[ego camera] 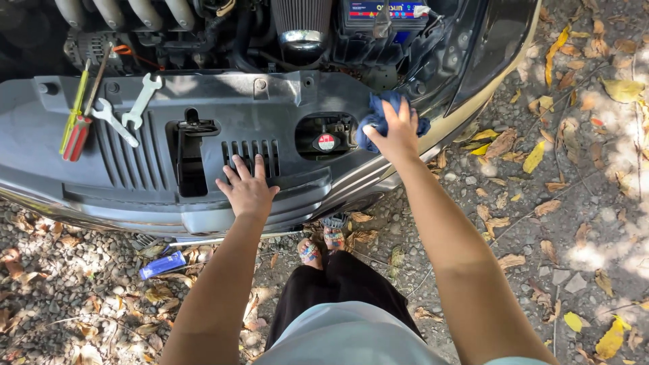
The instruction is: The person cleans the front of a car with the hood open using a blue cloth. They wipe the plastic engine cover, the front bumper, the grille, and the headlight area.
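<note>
Leaning over the open engine bay, I have my left hand [247,189] spread flat, fingers splayed wide, on the grey plastic cover panel [284,91] that runs across the front of the car; it grips nothing and looks planted there as a prop for my weight. My right hand [395,132] is closed over a crumpled dark blue cloth [374,122], pressing it against the panel's right end, just beside the round black radiator cap with its red-and-white label [326,142], which sits in a cut-out of the cover. The cloth is bunched rather than folded, which gives the palm a thick pad to push with.

Well to the left, the tools lie on the same flat panel, apart from both hands: two silver open-ended spanners [128,111] crossing one another, and beside them a screwdriver with a red and yellow handle [74,128] lying lengthwise. The flat plastic serves as a handy shelf for them, I judge.

Below the bumper, my sandalled feet [321,243] stand on gravel strewn with dry yellow and brown leaves [534,155], and a small blue packet [162,265] lies on the ground near the car's front edge.
</note>
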